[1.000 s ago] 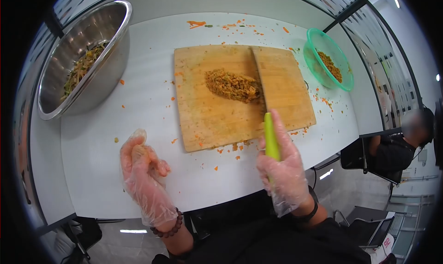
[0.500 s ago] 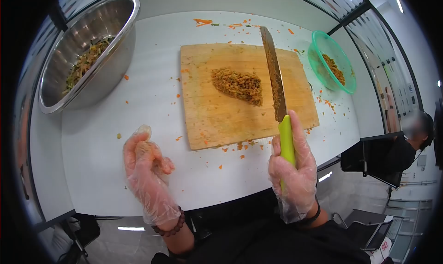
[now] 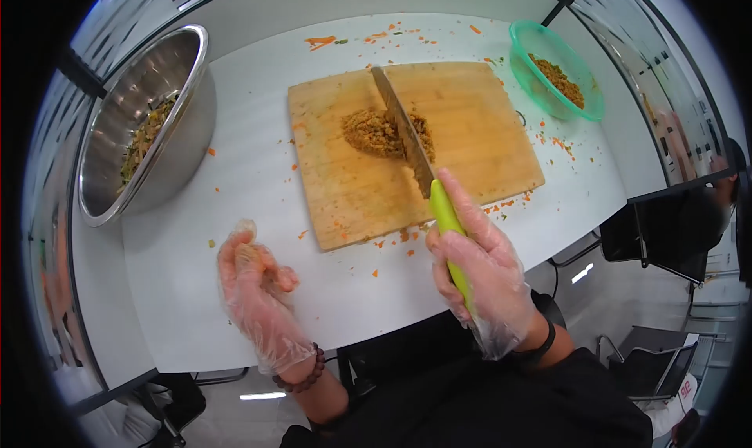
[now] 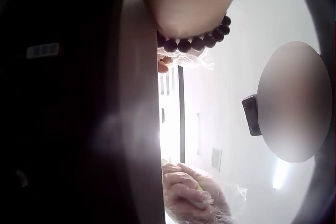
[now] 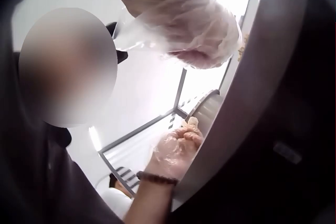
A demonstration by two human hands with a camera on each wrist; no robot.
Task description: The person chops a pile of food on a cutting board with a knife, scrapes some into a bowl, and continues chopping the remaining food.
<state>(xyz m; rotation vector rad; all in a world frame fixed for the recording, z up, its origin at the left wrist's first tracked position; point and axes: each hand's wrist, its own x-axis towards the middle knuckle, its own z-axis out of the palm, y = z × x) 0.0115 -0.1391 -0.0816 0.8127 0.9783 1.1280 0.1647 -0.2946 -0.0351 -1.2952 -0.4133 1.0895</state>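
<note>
In the head view my right hand (image 3: 489, 280), in a clear plastic glove, grips the green handle of a kitchen knife (image 3: 407, 133). Its long blade lies across a heap of finely chopped orange-brown vegetables (image 3: 370, 133) on a wooden cutting board (image 3: 478, 135). Some of the chopped mass shows on the blade's right side. My gloved left hand (image 3: 262, 291) is over the white table, left of the board's near corner, with loosely curled fingers and nothing in them. The right wrist view also catches the left hand (image 5: 178, 148) at the table edge.
A large steel bowl (image 3: 192, 127) with shredded vegetables stands at the far left. Beyond the board's right corner is a green plastic basket (image 3: 523, 64) holding more chopped mix. Orange scraps (image 3: 319, 42) lie scattered on the white table (image 3: 251, 127).
The knife lifted off to the right of the heap, then came back left and now lies across it. The left hand has kept its pose. The head view has turned slightly.
</note>
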